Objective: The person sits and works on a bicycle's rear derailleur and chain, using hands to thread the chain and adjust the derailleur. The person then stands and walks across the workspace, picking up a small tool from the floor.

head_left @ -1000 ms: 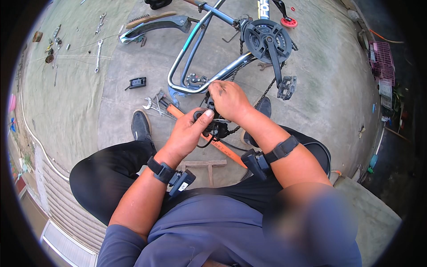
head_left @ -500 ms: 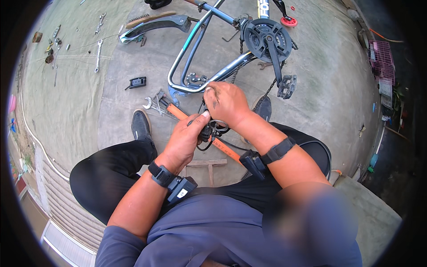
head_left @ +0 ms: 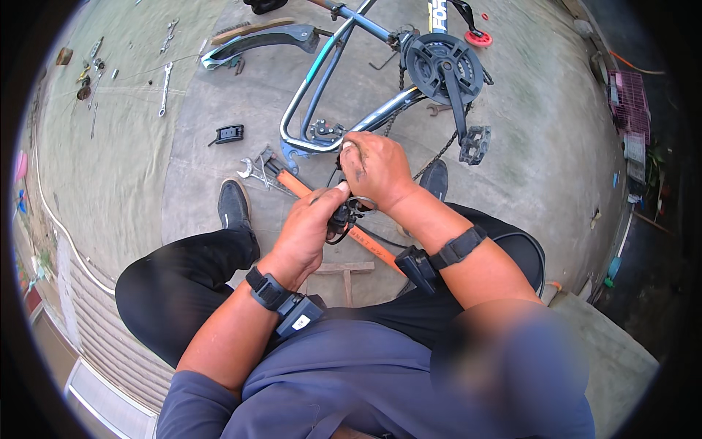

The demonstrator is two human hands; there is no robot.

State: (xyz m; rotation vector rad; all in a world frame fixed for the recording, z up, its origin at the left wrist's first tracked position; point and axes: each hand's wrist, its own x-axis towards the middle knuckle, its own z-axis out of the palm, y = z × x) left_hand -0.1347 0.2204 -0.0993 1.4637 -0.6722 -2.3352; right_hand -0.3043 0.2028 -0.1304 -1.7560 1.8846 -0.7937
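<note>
My left hand (head_left: 307, 223) is closed around a small black bicycle part (head_left: 341, 218) with thin cables looped about it. The part's exact kind is hidden by my fingers. Just above and to the right, my right hand (head_left: 376, 167) is curled into a pinch, with dark smudges on its skin. What its fingers hold is out of sight. A thin dark cable shows between the two hands. Right beyond them lies a blue and silver bicycle frame (head_left: 296, 102), with a derailleur (head_left: 324, 130) near its rear end and a black crankset (head_left: 442, 67) farther right.
Under my hands an orange-handled tool (head_left: 376, 250) crosses the ground, beside a wrench (head_left: 247, 169). A black pedal (head_left: 475, 145) and a hanging chain (head_left: 439, 155) are at the right. A mudguard (head_left: 263, 45), a black clip-like piece (head_left: 228, 134) and another wrench (head_left: 166, 89) lie to the left.
The view has shifted slightly, so the ground and frame sit a little to the right. Both hands keep their hold, with the right hand's fingers turned slightly.
</note>
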